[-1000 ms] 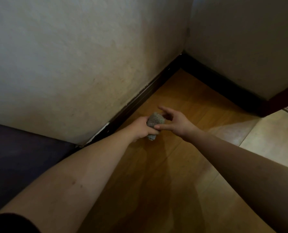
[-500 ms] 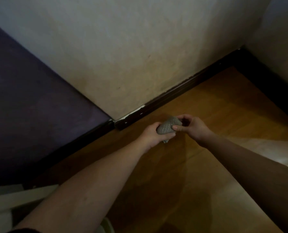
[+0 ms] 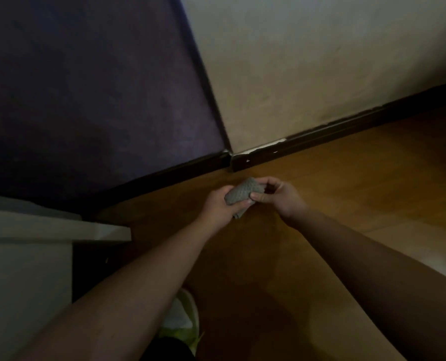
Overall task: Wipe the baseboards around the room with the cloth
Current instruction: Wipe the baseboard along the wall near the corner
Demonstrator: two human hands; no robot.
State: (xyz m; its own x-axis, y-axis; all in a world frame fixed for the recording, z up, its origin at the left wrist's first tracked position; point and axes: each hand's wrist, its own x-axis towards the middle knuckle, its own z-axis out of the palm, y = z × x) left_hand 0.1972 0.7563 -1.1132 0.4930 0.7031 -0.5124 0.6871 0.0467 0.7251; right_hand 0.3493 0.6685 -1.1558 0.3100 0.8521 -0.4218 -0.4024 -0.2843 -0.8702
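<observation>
Grey cloth [image 3: 243, 194] held between both hands above the wooden floor [image 3: 372, 183].
No writing can be read. The cloth is gripped by the left hand [image 3: 220, 205] and pinched by the right hand [image 3: 279, 198], near the dark baseboard [image 3: 320, 138].

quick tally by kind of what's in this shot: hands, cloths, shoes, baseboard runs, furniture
hands: 2, left hand and right hand, both holding the cloth
cloths: 1, grey cloth
shoes: 1, light shoe
baseboard runs: 2, dark baseboard under the pale wall, another under the purple wall
furniture: 1, white furniture piece
total: 7
</observation>
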